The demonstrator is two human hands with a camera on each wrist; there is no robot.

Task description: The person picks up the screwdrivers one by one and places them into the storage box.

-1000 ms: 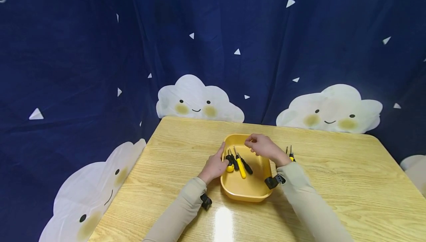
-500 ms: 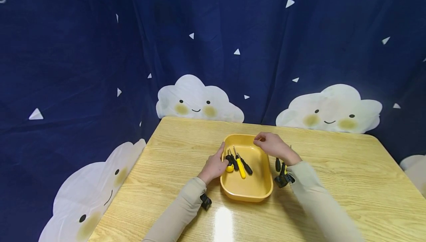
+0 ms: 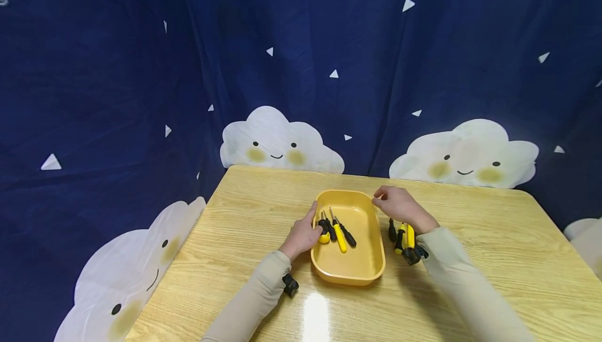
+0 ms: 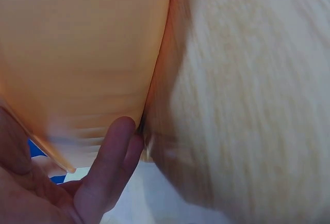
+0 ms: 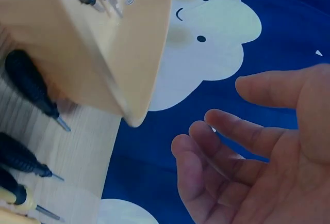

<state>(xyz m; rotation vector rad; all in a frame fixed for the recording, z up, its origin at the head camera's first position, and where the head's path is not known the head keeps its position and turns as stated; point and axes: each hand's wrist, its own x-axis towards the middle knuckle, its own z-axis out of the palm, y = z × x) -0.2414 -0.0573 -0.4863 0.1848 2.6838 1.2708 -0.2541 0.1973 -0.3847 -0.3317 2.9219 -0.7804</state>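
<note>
My left hand [image 3: 301, 236] grips the left wall of a yellow plastic tray [image 3: 348, 281], its thumb over the rim and fingers [image 4: 111, 154] against the outer side. Inside the tray, several screwdrivers lie toward the left, among them a yellow-handled screwdriver [image 3: 340, 238] and a black-handled screwdriver [image 3: 348, 238]. A short yellow-and-black handle [image 3: 324, 238] sits beside the left thumb. Just past the tray's far right corner, my right hand [image 3: 402, 209] hovers with nothing in it. Its fingers are loosely bent and apart from the thumb in the right wrist view.
On the wooden table [image 3: 254, 201], right of the tray, several more screwdrivers lie in a row, including a black screwdriver [image 5: 28, 79] and a yellow-handled one [image 3: 411, 235] partly under the right wrist. A dark blue curtain [image 3: 301, 44] with clouds hangs behind the table.
My right hand has moved right, from over the tray's inside to beyond its right rim, uncovering handles on the table. The left hand and the screwdrivers in the tray have stayed put.
</note>
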